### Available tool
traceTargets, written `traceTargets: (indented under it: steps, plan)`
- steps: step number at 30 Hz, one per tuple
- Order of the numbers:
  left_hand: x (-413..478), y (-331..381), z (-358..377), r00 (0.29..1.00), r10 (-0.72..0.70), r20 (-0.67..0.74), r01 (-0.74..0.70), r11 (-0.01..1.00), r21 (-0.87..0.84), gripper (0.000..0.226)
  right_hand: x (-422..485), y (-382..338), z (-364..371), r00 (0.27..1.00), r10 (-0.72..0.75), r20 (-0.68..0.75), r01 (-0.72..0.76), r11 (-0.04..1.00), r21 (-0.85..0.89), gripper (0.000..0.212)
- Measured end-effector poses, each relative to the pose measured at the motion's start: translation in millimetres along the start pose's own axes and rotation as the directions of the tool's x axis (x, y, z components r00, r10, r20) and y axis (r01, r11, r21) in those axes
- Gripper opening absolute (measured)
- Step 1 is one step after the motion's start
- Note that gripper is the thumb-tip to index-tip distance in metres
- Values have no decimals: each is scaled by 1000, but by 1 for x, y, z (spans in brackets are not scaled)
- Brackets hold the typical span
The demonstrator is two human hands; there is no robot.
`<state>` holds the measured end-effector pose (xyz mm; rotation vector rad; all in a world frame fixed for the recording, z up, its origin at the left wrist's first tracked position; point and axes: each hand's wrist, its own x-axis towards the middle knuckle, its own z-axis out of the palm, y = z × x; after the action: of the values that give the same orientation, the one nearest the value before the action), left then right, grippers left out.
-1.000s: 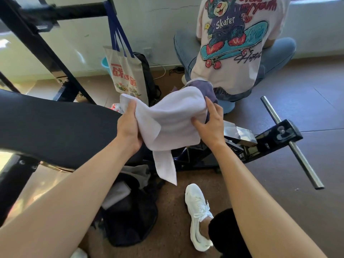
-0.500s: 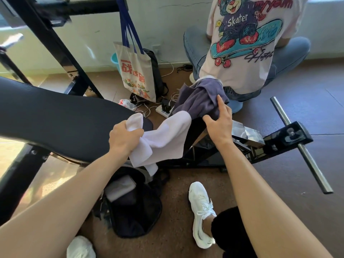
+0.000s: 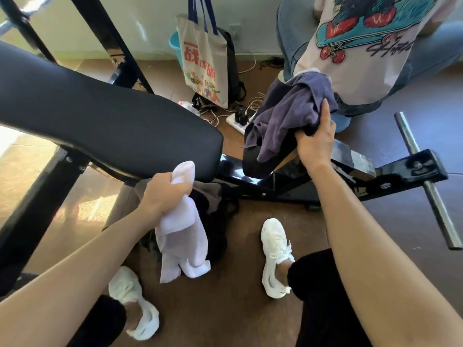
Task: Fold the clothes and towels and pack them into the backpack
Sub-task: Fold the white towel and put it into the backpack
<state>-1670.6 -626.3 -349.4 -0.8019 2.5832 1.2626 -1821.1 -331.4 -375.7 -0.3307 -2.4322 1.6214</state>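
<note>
1. Notably, the backpack (image 3: pixel 218 231) sits on the floor under the end edge of the bench pad (image 3: pixel 100 116), and the pad and hanging cloth hide most of its mouth. Risk: a blind drop misses the opening and the item lands on the floor.
2. The purple garment (image 3: pixel 293 108) lies crumpled and unfolded over the small seat pad (image 3: pixel 263 159). Risk: a 1-handed pull drags its loose hem off the far edge onto the power strip (image 3: pixel 236 120) and cables below.
3. The white towel (image 3: pixel 181 236) is bunched, not squared. Risk: packed like this it goes in as a wad and wastes room, or its loose tail snags on the bench frame.
4. Positions: the backpack lies directly below the left hand (image 3: pixel 162 194) and well apart from the right hand (image 3: pixel 315 144).
5. Garment: the right hand grips its near edge at the seat pad's near corner, fingers curled into the cloth.
6. Towel: the left hand is clenched round its top, just beside the bench pad's end edge. The rest hangs down in front of the backpack.
</note>
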Motion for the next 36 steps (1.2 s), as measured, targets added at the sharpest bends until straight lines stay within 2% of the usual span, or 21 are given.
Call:
traceTargets:
  steps: [4, 6, 8, 11, 14, 16, 18, 20, 23, 26, 28, 30, 32, 34, 36]
  plan:
    - [-1, -6, 8, 998, -39, 40, 45, 983, -176, 31, -11, -2, 2, 996, -7, -94, -3, 995, -104, 100]
    - [-4, -5, 9, 997, -69, 43, 79, 953, -293, 27, -27, -11, 4, 978, 49, -201, -82, 984, -159, 101]
    - [-9, -5, 7, 991, -114, 72, 134, 903, -408, 33, -54, -24, 10, 966, 82, -244, -115, 986, -122, 95]
    - [-18, -10, 4, 979, -148, 140, 198, 850, -488, 41, -104, -29, 26, 998, 24, -55, -28, 996, -88, 83]
    - [-35, -11, 2, 971, -114, 211, 214, 812, -543, 39, -148, -26, 37, 991, -39, 131, 41, 999, -18, 77]
    - [-47, -13, 1, 961, -68, 269, 222, 773, -594, 40, -172, -26, 36, 968, -78, 238, 60, 995, 81, 68]
    - [-59, -18, -1, 953, -29, 302, 219, 756, -617, 38, -198, -29, 31, 899, -112, 423, 62, 990, 130, 55]
    - [-71, -24, -3, 949, 27, 316, 177, 782, -598, 36, -221, -30, 28, 810, -116, 575, 76, 993, 94, 58]
    - [-92, -37, -9, 943, 121, 310, 63, 851, -521, 34, -245, -30, 23, 726, -50, 686, 62, 998, 7, 58]
    - [-110, -58, -17, 938, 198, 284, -52, 891, -451, 33, -259, -31, 14, 635, -30, 772, 27, 999, 17, 39]
    - [-122, -75, -22, 934, 271, 231, -185, 924, -334, 27, -268, -31, 11, 628, -48, 777, 65, 998, 9, 31]
    - [-130, -94, -28, 926, 339, 166, -312, 935, -166, 18, -276, -30, 11, 653, -43, 756, 86, 996, -17, 29]
    - [-137, -114, -37, 921, 371, 118, -367, 928, -55, 13, -280, -30, 11, 672, -30, 740, 75, 997, -28, 22]
    - [-146, -140, -42, 925, 376, 65, -373, 926, -52, 11, -281, -30, 13, 677, -29, 735, 62, 998, -18, 15]
    - [-156, -165, -42, 935, 353, -36, -355, 932, -79, 10, -283, -30, 13, 672, -23, 740, 19, 1000, 14, 19]
